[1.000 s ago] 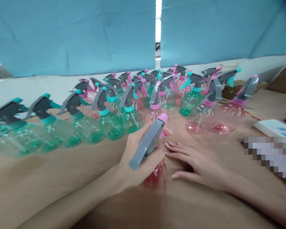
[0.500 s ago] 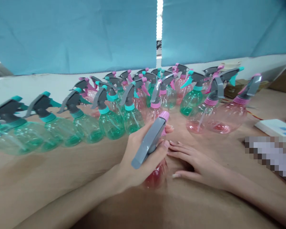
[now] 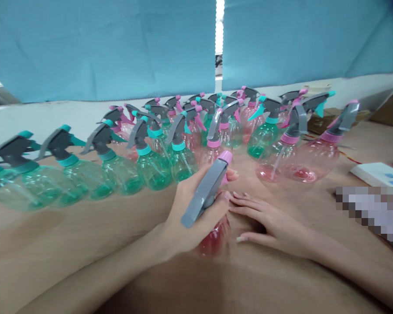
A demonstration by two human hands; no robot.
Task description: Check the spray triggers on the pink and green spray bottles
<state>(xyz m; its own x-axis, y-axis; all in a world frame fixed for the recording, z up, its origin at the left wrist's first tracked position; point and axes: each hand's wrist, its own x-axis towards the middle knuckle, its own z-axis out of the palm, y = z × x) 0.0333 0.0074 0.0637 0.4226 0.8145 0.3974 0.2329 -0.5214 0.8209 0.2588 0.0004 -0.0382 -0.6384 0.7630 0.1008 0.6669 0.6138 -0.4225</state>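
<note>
My left hand (image 3: 190, 205) is wrapped round the neck of a pink spray bottle (image 3: 214, 240), under its grey sprayer head with a pink nozzle. The bottle's base appears to rest on the table, and my palm and fingers hide its collar. To the right, my right hand (image 3: 265, 218) lies palm down on the tabletop, fingers stretched toward the bottle and thumb apart. Just beyond my left hand stand a green spray bottle (image 3: 183, 168) and another pink spray bottle (image 3: 212, 150). Whether the right fingertips touch the held bottle is hard to tell.
A row of green spray bottles (image 3: 121, 176) runs along the left. Several pink and green ones crowd the back, with two pink bottles (image 3: 317, 161) at the right. A white box (image 3: 376, 172) lies at the right edge, before a cardboard box (image 3: 391, 107). Blue curtains (image 3: 101, 48) hang behind.
</note>
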